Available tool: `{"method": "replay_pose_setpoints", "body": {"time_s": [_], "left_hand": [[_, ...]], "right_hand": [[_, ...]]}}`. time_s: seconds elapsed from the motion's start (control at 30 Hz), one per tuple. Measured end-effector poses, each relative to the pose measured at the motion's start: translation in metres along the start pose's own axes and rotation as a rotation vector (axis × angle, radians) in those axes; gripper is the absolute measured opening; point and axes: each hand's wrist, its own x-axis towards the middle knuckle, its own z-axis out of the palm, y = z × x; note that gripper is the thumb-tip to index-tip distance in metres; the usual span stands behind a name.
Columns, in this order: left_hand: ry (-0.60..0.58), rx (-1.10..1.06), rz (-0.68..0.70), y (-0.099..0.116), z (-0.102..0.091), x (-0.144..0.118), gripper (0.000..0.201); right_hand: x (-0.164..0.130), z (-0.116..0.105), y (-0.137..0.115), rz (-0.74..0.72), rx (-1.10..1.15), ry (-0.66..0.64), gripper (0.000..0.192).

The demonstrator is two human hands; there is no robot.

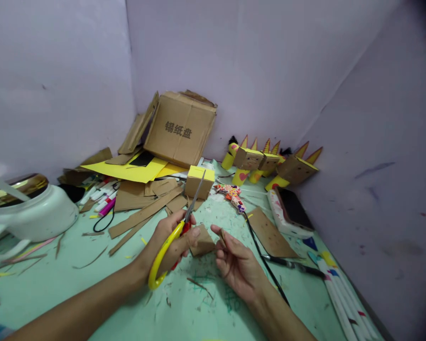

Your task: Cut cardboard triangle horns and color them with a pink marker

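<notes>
My left hand (177, 241) is closed on a pair of scissors (166, 251) with yellow and red handles, the blades pointing up and away. Just beyond its thumb is a small square of brown cardboard (203, 242); whether the thumb touches it I cannot tell. My right hand (237, 260) is raised palm-up to the right, thumb and forefinger pinching a small brown scrap of cardboard (222, 237). Behind the scissor tips stands a small cardboard box (199, 185) with a yellow top. A hot glue gun (232, 194) with a floral pattern lies right of that box.
Cardboard strips (145, 213), yellow paper (128, 168) and a large carton (181, 128) fill the back left. A white teapot-like vessel (39, 213) stands at left. Yellow cardboard animal figures (270, 163) line the back right, near a phone (294, 208), a craft knife (294, 266) and markers (348, 293).
</notes>
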Motion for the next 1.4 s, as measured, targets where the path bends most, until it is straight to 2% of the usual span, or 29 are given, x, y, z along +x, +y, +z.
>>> {"method": "replay_pose_setpoints", "body": {"time_s": [0.1,0.2,0.33,0.5,0.67,0.8,0.87,1.0,1.13,1.2,1.27,1.4], "left_hand": [[0.017,0.002,-0.012,-0.001,0.001,0.0,0.024],[0.035,-0.014,-0.03,-0.002,0.002,0.0,0.024],[0.059,0.0,-0.037,0.001,0.005,-0.001,0.025],[0.051,0.029,-0.022,0.001,0.006,-0.001,0.026],[0.051,0.184,0.046,-0.005,0.0,0.002,0.022],[0.055,0.265,0.057,-0.006,-0.002,0.002,0.021],[0.075,0.321,0.073,-0.006,-0.002,0.003,0.02],[0.171,0.482,0.098,-0.007,-0.006,0.005,0.017],[0.235,0.673,0.075,-0.006,-0.013,0.007,0.025],[0.262,0.886,-0.016,-0.005,-0.016,0.009,0.03],[0.252,1.09,-0.071,-0.004,-0.018,0.011,0.033],[0.143,1.279,-0.041,-0.007,-0.022,0.016,0.028]], "right_hand": [[-0.001,-0.006,-0.003,0.098,0.178,-0.124,0.027],[-0.004,-0.009,-0.005,0.089,0.29,-0.231,0.023],[-0.007,-0.01,-0.005,0.077,0.327,-0.286,0.027],[-0.007,-0.01,-0.004,0.07,0.328,-0.297,0.028],[-0.001,-0.009,-0.007,0.034,0.261,-0.158,0.016],[0.006,-0.011,-0.008,-0.045,0.23,0.006,0.02],[0.009,-0.011,-0.007,-0.138,0.138,0.112,0.018],[0.009,-0.007,-0.003,-0.385,-0.194,0.284,0.021],[0.005,-0.005,-0.005,-0.523,-0.379,0.429,0.024],[0.004,-0.005,-0.008,-0.507,-0.385,0.46,0.026],[0.003,-0.005,-0.011,-0.427,-0.357,0.47,0.028],[0.002,-0.003,-0.013,-0.282,-0.293,0.428,0.026]]}}
